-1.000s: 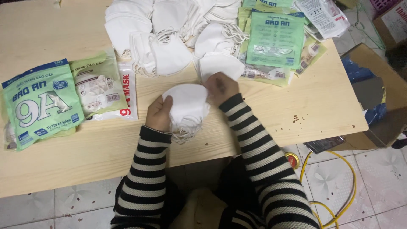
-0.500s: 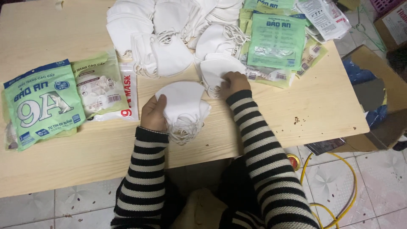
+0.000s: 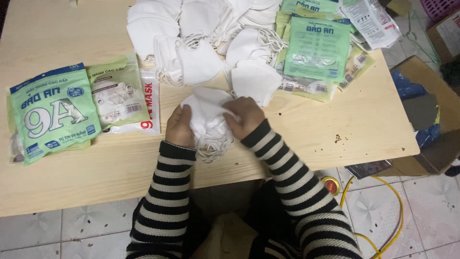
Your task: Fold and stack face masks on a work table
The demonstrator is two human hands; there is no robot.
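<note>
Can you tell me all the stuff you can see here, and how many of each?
stack of masks in the hands: one small stack, white, table's near middle
loose masks: a big heap, too many to count, white, far side of the table
sealed mask packets: about three, green and white, on the left
flat packets: a pile, count unclear, green, far right of the table
table: one, pale wood
cardboard box: one, brown, on the floor at right
cable: one, yellow, on the tiled floor
left hand: striped sleeve, holding the stack
right hand: striped sleeve, holding the stack
</note>
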